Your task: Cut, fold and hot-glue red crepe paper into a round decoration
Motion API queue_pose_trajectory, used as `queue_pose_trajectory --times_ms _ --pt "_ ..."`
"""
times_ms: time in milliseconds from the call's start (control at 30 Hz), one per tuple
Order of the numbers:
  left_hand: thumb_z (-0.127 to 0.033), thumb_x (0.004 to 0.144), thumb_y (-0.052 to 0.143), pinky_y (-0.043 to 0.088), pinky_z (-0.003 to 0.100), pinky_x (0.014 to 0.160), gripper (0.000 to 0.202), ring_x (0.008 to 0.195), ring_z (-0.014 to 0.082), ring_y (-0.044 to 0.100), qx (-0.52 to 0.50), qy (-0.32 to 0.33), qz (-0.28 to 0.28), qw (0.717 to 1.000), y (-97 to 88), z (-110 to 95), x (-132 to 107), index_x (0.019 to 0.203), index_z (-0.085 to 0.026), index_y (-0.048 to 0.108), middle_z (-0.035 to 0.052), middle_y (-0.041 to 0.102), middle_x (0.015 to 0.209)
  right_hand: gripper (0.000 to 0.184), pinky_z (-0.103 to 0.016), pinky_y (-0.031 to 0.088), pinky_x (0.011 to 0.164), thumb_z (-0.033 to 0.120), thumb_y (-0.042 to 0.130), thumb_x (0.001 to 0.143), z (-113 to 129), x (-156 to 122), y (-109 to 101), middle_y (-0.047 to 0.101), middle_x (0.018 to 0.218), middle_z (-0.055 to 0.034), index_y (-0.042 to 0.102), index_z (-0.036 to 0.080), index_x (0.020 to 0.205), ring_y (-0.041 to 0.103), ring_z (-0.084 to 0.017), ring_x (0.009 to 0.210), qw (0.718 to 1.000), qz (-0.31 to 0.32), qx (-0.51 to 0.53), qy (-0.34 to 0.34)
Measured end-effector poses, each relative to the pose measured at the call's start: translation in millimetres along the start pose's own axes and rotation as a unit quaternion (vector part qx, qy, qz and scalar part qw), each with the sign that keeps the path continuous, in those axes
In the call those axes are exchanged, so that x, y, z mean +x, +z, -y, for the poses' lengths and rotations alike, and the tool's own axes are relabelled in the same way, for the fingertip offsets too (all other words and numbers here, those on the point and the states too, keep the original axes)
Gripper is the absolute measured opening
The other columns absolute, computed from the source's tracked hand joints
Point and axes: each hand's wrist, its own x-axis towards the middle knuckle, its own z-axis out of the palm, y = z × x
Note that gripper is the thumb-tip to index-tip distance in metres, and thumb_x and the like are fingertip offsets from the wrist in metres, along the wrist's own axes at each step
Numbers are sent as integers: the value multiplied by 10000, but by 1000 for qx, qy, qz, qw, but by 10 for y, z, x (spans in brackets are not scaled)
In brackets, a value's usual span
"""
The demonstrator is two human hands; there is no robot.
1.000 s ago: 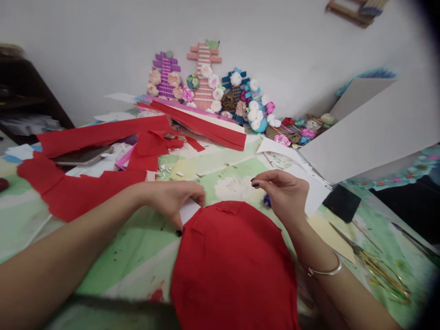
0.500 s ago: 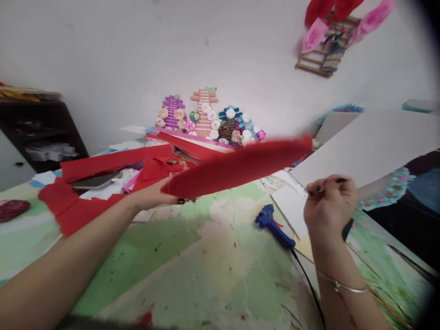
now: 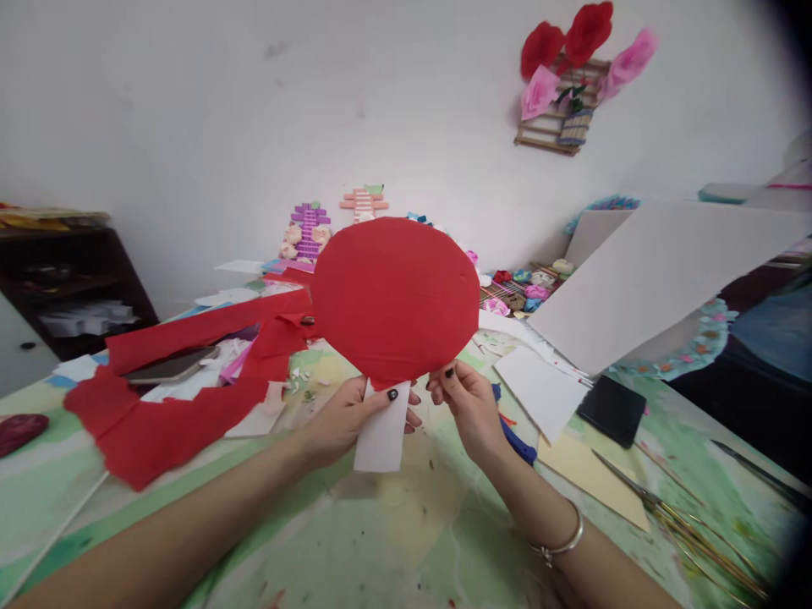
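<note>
I hold a round red paper piece (image 3: 394,296) upright above the table, with a white paper strip (image 3: 382,431) hanging from its lower edge. My left hand (image 3: 348,416) grips the strip just below the red round, thumb on the front. My right hand (image 3: 465,399) pinches the bottom edge of the red round beside it. Both hands are closed on the piece, close together.
Red paper offcuts (image 3: 171,406) and a phone (image 3: 168,365) lie at the left. A blue glue gun (image 3: 517,441) lies behind my right hand, with white sheets (image 3: 539,389), a black pad (image 3: 612,410) and scissors (image 3: 640,495) at the right. Paper flower crafts (image 3: 304,233) line the wall.
The red piece has been lifted off the table and turned upright to face me. My right hand came back to pinch its lower edge. The view has tilted up.
</note>
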Motion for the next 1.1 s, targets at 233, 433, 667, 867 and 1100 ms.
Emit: queue_pose_trajectory --times_ms 233,433,667,867,1100 --pt "-446 826 614 495 267 608 359 678 170 648 -30 -9 21 999 74 58 -25 981 -122 619 110 703 797 339 -257 385 514 475 696 734 -33 -22 20 549 543 7 556 185 628 460 -117 504 1000 3 21 7" --pt "-408 815 633 499 259 567 354 637 162 637 -83 0 34 996 68 114 -6 1031 -129 606 106 689 818 227 -245 403 509 349 749 678 -43 -30 25 604 553 5 603 177 654 497 -113 507 1000 -2 27 -4" --pt "-388 859 601 532 282 674 321 766 205 687 -88 -10 82 993 39 224 -7 973 -91 640 156 712 866 126 -227 438 486 198 787 535 34 -39 22 641 510 -13 670 151 531 539 -114 482 999 33 15 38" --pt "-359 845 633 542 363 764 300 833 239 698 -139 -32 117 983 -1 287 12 1002 -104 623 173 708 973 39 -237 466 497 161 728 538 61 -26 -14 653 509 -27 693 152 522 564 -128 483 997 64 1 49" --pt "-344 838 646 527 400 814 315 883 268 691 -152 -40 119 980 2 243 -17 1035 -99 617 182 704 985 26 -239 456 507 179 685 557 38 -12 2 647 528 -13 669 162 545 566 -127 505 996 65 -19 53"
